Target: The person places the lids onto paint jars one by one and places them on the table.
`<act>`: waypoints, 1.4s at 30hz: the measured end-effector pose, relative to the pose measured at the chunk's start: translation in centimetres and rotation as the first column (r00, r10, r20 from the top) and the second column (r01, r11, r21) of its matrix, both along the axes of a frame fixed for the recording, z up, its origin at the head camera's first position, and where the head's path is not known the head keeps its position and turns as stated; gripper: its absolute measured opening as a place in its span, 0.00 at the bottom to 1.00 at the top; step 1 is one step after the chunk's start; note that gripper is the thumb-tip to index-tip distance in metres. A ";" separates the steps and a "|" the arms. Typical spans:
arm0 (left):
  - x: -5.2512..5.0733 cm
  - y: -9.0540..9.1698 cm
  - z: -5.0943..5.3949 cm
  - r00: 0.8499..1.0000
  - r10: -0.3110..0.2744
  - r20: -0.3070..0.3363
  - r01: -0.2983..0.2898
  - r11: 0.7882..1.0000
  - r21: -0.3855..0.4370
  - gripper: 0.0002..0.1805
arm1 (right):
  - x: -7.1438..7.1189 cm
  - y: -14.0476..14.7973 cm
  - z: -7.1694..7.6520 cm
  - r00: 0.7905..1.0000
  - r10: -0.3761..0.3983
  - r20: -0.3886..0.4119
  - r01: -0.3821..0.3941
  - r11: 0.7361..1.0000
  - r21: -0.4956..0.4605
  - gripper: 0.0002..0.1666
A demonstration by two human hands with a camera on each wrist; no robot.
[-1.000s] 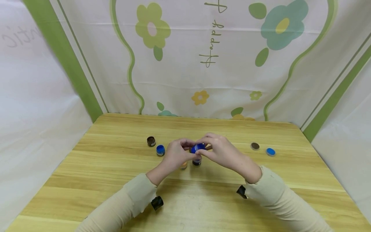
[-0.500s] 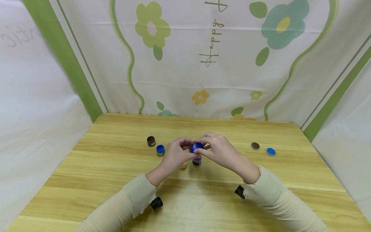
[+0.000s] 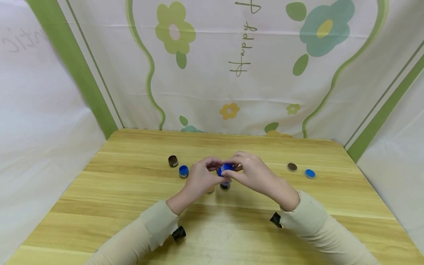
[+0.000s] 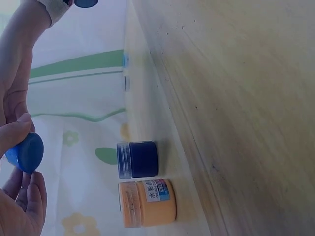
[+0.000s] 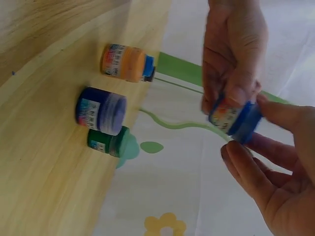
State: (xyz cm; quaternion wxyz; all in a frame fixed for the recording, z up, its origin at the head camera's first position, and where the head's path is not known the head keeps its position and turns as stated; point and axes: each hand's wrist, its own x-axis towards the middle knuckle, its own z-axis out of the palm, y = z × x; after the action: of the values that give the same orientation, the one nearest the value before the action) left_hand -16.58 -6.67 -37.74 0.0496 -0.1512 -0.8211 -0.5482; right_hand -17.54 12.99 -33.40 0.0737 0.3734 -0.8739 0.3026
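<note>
A small blue paint jar (image 3: 226, 169) is held between both hands above the table, tilted. My left hand (image 3: 202, 175) grips the jar's labelled body, also seen in the right wrist view as the left hand (image 5: 234, 54). My right hand (image 3: 253, 171) pinches the lid end (image 5: 247, 125) with thumb and fingers. Beneath the hands stand a dark blue jar (image 3: 225, 185), an orange jar (image 4: 150, 202) and a green jar (image 5: 108, 141), all upright with lids on. The green one is hidden in the head view.
Left of the hands are an uncovered brown jar (image 3: 173, 161) and an uncovered bright blue jar (image 3: 183, 171). A brown lid (image 3: 292, 167) and a blue lid (image 3: 310, 173) lie on the right of the wooden table (image 3: 331, 221). A patterned curtain (image 3: 198, 81) hangs behind.
My right hand shifted slightly left and then back right, its fingers moving around the lid end of the blue jar. My left hand stays almost still. The other jars have not moved.
</note>
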 end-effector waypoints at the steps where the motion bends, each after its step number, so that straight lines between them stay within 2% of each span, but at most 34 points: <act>1: 0.0 0.0 0.0 1.000 0.000 -0.001 0.000 1.000 -0.004 0.20 | 0.0 0.0 0.0 1.000 -0.009 -0.006 0.009 1.000 0.000 0.19; 4: 0.0 0.1 0.0 1.000 0.003 0.006 -0.003 1.000 -0.009 0.21 | 0.0 0.1 -0.2 0.999 0.000 -0.040 0.000 1.000 -0.002 0.21; 7: 0.0 0.1 0.1 1.000 0.010 0.024 -0.010 1.000 0.002 0.22 | -0.1 0.2 -0.1 0.995 0.045 -0.090 -0.043 0.999 0.018 0.23; 9: 0.0 0.1 0.1 0.999 0.016 0.031 -0.016 1.000 0.000 0.23 | -0.1 0.3 -0.1 0.993 0.069 -0.097 -0.067 0.997 0.031 0.22; 12: 0.0 0.0 0.0 1.000 0.015 0.025 -0.014 1.000 -0.018 0.22 | 0.0 0.2 0.0 0.995 0.069 -0.068 -0.066 0.997 0.046 0.19; 17: -0.1 -0.1 -0.4 1.000 0.005 0.014 -0.004 0.999 -0.037 0.19 | 0.1 0.0 -0.1 1.000 0.023 -0.010 -0.022 0.999 0.045 0.19; 20: -0.1 -0.1 -0.4 1.000 0.001 0.026 -0.001 1.000 -0.029 0.19 | 0.1 0.0 -0.2 1.000 0.014 -0.021 -0.013 0.999 0.042 0.18; 27: -0.3 -0.2 -0.2 0.999 0.002 0.055 -0.002 1.000 -0.004 0.19 | 0.0 0.2 -0.3 0.997 0.058 -0.057 -0.057 0.998 0.016 0.19; 36: -0.3 -0.2 -0.3 0.999 0.006 0.045 -0.006 1.000 0.002 0.19 | 0.0 0.0 -0.4 1.000 0.024 -0.018 -0.024 1.000 0.001 0.17; 42: -0.2 -0.3 -0.2 1.000 0.011 0.013 -0.011 1.000 0.003 0.19 | 0.1 -0.2 -0.2 1.000 0.013 -0.005 -0.013 1.000 -0.013 0.18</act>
State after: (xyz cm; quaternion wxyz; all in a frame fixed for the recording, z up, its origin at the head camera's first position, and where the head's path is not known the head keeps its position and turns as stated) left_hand -16.79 -7.01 -37.95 0.0477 -0.1432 -0.8212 -0.5503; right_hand -17.44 12.79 -33.65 0.0767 0.3792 -0.8692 0.3079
